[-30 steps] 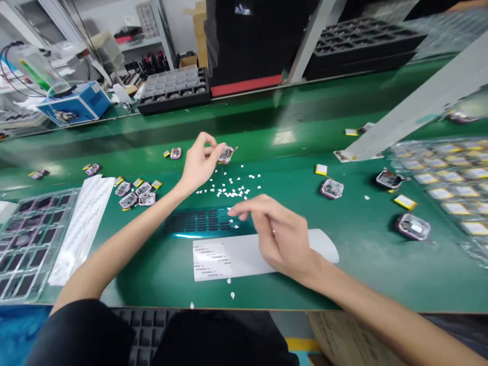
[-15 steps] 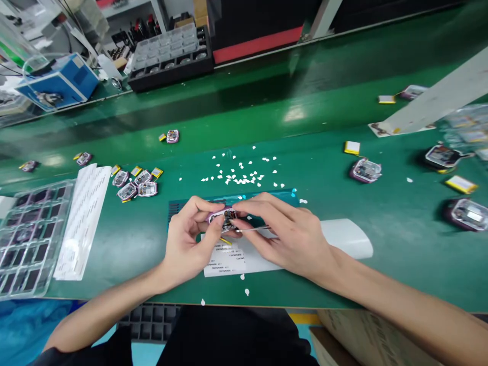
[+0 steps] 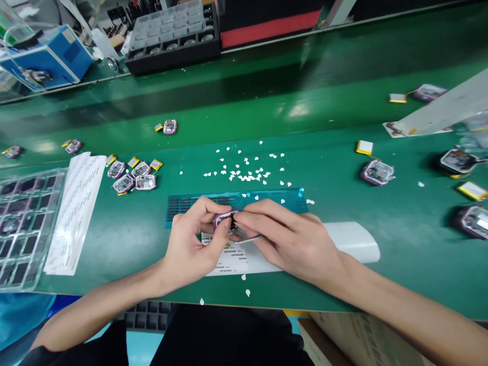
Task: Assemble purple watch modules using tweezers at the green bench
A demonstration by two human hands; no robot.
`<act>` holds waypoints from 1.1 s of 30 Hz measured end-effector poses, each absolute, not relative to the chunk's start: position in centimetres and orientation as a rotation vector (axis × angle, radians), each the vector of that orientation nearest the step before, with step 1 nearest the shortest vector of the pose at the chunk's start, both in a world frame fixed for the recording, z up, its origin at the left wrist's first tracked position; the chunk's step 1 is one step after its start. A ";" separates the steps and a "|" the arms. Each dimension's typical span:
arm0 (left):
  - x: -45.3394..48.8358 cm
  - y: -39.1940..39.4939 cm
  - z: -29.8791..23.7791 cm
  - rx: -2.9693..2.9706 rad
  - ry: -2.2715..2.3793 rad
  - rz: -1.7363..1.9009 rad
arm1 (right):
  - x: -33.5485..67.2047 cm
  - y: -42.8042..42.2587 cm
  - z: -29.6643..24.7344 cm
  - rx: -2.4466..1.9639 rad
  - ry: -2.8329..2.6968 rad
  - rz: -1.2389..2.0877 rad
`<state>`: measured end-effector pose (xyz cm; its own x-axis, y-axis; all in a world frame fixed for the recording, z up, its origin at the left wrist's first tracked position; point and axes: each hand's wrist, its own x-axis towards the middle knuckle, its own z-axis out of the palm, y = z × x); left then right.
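Between the thumb and fingers of my left hand (image 3: 196,239) is a small open watch-like device (image 3: 223,218), purple-edged with a circuit board inside. My right hand (image 3: 292,236) is closed, its fingertips at the device's right edge. Slim silvery tweezers (image 3: 249,239) lie in its grip, partly hidden by the fingers. A bit of the device's yellow-edged battery shows under my left thumb. Beneath both hands lie a white printed backing sheet (image 3: 229,264) and a teal slotted sheet (image 3: 183,206). My fingers cover most of the device.
Small white stickers (image 3: 249,178) are scattered beyond my hands. Several open devices with batteries (image 3: 145,182) sit at left, more (image 3: 377,173) at right. A clear compartment tray (image 3: 28,229) and printed strips (image 3: 72,218) stand left. A white post (image 3: 438,109) rises at right.
My right fingers have shifted over the device, hiding more of its board. The tweezers have swung a little lower. The view has moved slightly.
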<state>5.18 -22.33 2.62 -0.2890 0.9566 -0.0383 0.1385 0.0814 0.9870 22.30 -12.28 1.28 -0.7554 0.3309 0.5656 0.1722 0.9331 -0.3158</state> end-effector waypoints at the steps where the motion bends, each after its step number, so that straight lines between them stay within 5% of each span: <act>1: 5.2 -22.3 2.7 1.070 1.528 1.302 | 22.2 -12.1 1.3 -0.364 -2.416 0.425; 5: 5.2 -22.1 3.2 0.933 1.431 1.291 | 22.1 -11.3 1.3 -0.356 -2.302 0.771; 21: 4.1 -21.8 3.2 0.725 1.172 1.152 | 22.4 -9.7 2.5 -0.172 -2.337 1.152; 27: 4.5 -21.8 3.3 0.874 1.267 1.170 | 22.1 -10.6 1.9 -0.279 -2.295 0.933; 33: 4.3 -21.9 3.5 0.815 1.166 1.099 | 22.7 -11.3 2.0 -0.254 -2.403 0.313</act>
